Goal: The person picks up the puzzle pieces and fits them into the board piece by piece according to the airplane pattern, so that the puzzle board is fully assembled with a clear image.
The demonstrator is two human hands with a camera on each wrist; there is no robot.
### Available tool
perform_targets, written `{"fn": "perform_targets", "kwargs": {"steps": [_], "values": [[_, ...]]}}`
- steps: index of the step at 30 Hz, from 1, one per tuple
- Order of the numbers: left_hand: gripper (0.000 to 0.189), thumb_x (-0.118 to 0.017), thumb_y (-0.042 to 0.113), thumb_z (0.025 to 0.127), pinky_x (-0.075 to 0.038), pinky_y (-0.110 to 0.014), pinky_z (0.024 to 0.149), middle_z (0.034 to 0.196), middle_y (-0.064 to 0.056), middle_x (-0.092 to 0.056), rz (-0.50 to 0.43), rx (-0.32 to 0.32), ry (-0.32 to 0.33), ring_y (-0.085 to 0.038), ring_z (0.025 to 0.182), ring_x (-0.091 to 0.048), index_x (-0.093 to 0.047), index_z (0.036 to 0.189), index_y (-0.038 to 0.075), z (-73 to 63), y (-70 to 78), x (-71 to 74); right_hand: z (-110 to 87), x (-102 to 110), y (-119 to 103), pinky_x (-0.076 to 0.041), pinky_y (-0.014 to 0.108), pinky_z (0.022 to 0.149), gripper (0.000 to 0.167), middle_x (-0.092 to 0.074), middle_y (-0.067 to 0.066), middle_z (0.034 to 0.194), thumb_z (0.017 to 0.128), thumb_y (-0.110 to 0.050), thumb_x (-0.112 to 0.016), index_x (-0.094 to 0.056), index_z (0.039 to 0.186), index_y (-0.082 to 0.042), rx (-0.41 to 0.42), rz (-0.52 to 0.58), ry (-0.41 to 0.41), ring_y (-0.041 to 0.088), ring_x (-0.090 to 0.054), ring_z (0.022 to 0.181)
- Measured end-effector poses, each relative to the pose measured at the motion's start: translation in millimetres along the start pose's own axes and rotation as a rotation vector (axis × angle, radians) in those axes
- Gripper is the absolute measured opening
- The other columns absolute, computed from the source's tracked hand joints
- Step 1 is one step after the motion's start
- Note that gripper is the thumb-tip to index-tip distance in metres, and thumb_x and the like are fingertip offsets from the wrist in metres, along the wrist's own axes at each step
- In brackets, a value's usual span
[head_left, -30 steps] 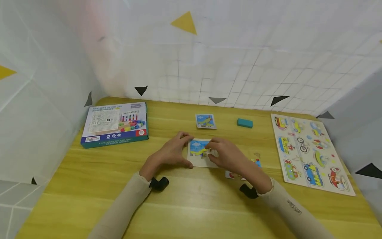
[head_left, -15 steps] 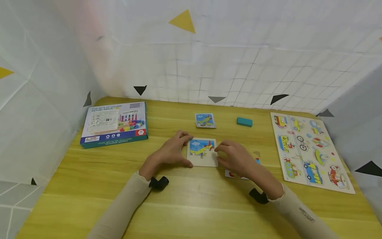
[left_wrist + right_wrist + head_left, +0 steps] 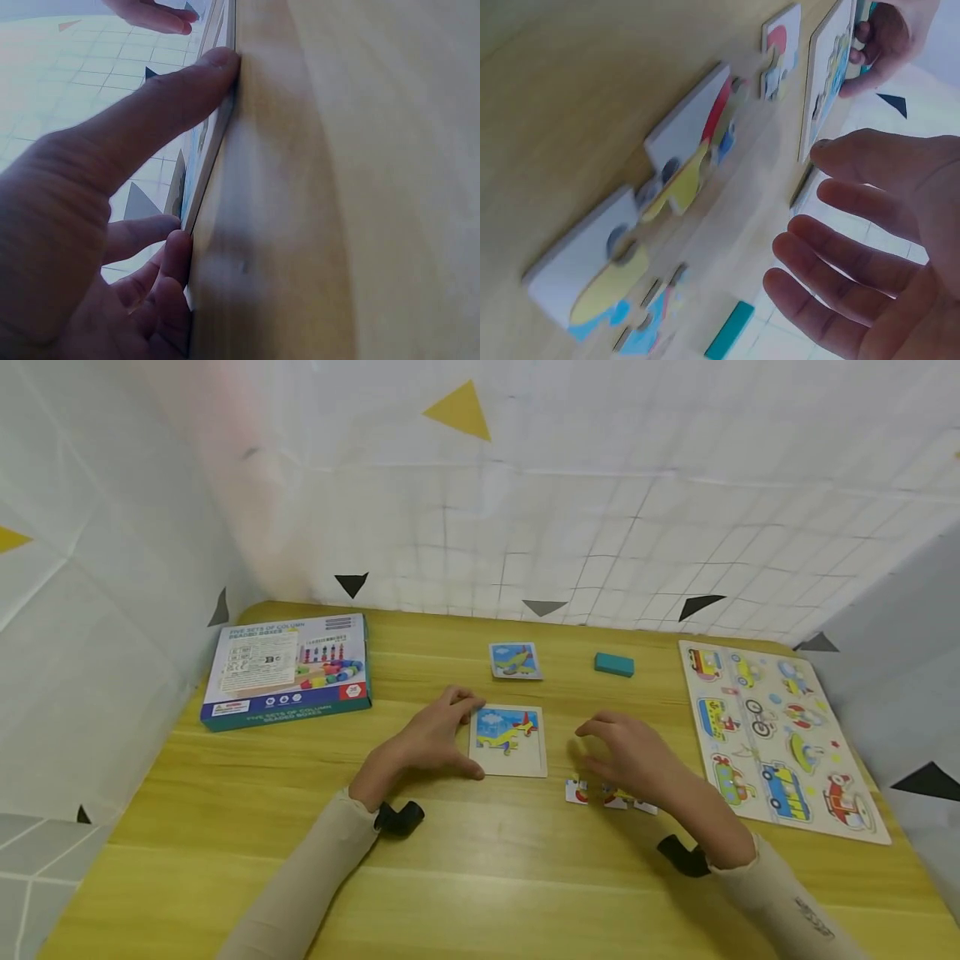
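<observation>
A small square wooden jigsaw tray [image 3: 525, 763] lies flat in the middle of the table. Airplane jigsaw pieces [image 3: 495, 727] fill its upper part, and bare wood shows below. My left hand [image 3: 431, 739] holds the tray at its left side, thumb by the near corner and fingers by the far one. To the right, my right hand [image 3: 637, 760] hovers with loosely bent fingers and nothing between them. Several loose jigsaw pieces [image 3: 694, 131] lie on the table under and beside it, partly hidden in the head view. One loose piece [image 3: 576, 791] sits nearest the tray.
Behind the tray lies an airplane picture card [image 3: 515, 661], with a teal block [image 3: 614, 665] to its right. A bead set box [image 3: 288, 672] stands at the far left. A large vehicle puzzle board [image 3: 780, 743] covers the right side. White sheeting [image 3: 562, 510] rises behind the table.
My right hand has moved off the tray to the right, over the loose pieces. A red airplane tail piece now shows in the tray's upper right. The left hand stays at the tray's left side.
</observation>
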State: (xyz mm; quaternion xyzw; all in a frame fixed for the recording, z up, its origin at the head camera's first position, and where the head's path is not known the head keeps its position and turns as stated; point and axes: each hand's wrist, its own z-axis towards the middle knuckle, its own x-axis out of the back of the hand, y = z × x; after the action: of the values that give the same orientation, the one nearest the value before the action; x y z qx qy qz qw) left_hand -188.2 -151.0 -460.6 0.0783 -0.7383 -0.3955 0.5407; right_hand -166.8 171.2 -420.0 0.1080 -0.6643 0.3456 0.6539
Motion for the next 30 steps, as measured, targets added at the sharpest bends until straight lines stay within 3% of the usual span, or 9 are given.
{"fn": "perform_targets", "kwargs": {"steps": [17,30], "values": [[0.107,-0.094,0.047,0.064,-0.042,-0.037,0.099,0.146,-0.002,-0.035,0.006,-0.003,0.000,-0.016,0.112,-0.047,-0.043,0.152,0.014,0.3,-1.6,-0.2,-25.0,16.3,18.2,-0.053,0.051,0.078,0.040,-0.065,0.016,0.112,0.077,-0.010,-0.086,-0.071,0.113,-0.001,-0.096,-0.036,-0.039,0.036,-0.065,0.097],[0.107,-0.094,0.047,0.063,-0.043,-0.037,0.098,0.144,-0.002,-0.036,0.003,-0.012,0.006,-0.016,0.111,-0.047,-0.044,0.151,0.013,0.6,-1.1,-0.9,-37.9,18.3,31.5,-0.052,0.043,0.062,0.040,-0.065,0.015,0.097,0.076,-0.013,-0.086,-0.071,0.110,0.002,-0.161,-0.108,-0.054,0.027,-0.063,0.077]]}}
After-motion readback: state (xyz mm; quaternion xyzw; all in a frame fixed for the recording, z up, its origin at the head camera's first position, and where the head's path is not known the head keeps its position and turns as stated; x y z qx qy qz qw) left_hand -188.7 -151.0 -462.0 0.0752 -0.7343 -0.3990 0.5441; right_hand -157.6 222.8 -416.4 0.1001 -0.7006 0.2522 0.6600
